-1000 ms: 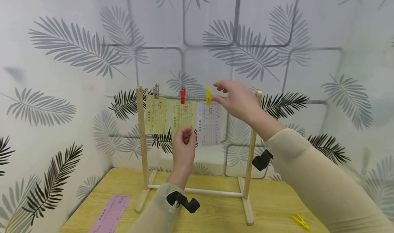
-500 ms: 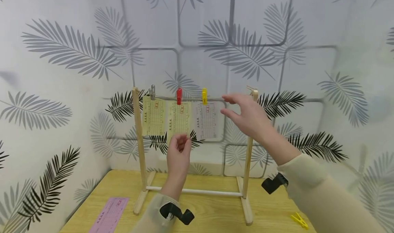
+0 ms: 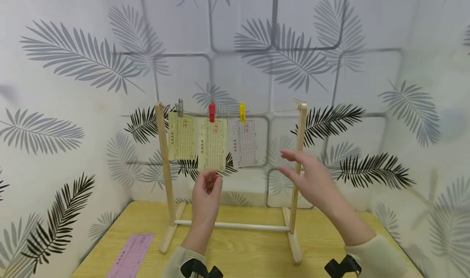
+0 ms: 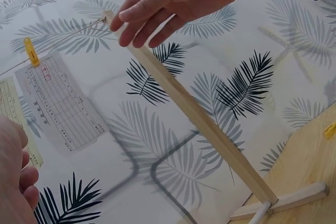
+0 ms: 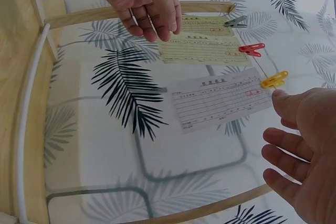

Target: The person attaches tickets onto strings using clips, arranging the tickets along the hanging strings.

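Two hands are hovering at the rack, and neither is gripping anything visible. Your left hand is hanging loosely curled, thumb standing off the fingers, just under the lower edge of the middle yellow slip in the head view; contact cannot be told. Your right hand is showing a wide gap between thumb and fingers and is overlapping the right post.

Upward: the line is carrying three slips, long axes near vertical. A grey clip is holding the left yellow slip, a red clip the middle one, a yellow clip the white slip.

Key relation (judgement): the pink slip is lying flat on the table, below and left of your left hand, which is the nearer one. Its long axis is running away from you, slanting right.

Outermost: a loose yellow clip is lying on the table's right side, cut by the left-wrist view's edge.
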A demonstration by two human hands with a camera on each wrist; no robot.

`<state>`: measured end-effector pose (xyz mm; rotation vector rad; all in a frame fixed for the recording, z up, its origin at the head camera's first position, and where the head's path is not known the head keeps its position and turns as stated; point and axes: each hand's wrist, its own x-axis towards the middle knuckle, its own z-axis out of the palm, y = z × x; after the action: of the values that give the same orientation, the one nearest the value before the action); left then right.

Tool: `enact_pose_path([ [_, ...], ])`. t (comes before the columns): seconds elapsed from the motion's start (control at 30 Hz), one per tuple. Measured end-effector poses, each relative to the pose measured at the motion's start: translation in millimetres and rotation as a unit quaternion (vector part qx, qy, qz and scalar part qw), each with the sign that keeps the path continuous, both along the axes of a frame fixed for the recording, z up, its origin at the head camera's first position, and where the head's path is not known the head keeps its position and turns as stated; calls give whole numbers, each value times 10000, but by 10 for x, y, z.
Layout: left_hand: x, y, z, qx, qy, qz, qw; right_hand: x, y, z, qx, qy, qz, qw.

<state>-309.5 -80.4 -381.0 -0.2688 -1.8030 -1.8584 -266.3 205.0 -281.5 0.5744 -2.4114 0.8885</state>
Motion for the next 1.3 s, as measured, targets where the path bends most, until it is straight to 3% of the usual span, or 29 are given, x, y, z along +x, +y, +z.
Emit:
enact_pose_path([
  [0.2, 72, -76, -153, 69, -138, -65, 9999, 107, 177, -452, -102, -272, -198, 9994],
  [0.53, 126, -172, -375, -30, -335, 137, 9993, 227, 413, -1106, -409, -713, -289, 9962],
  [0.93, 135, -266, -595, -115, -663, 261, 9974, 252, 621, -1631, -610, -1795, -376, 9811],
  [1.2, 146, -381, -684, -246, -442, 406, 9979, 253, 747, -1903, -778, -2502, -394, 9642],
  [1.3, 166, -418, -711, -336, -393, 488, 9975, 237, 797, -2008, -1028, -2790, -471, 9536],
])
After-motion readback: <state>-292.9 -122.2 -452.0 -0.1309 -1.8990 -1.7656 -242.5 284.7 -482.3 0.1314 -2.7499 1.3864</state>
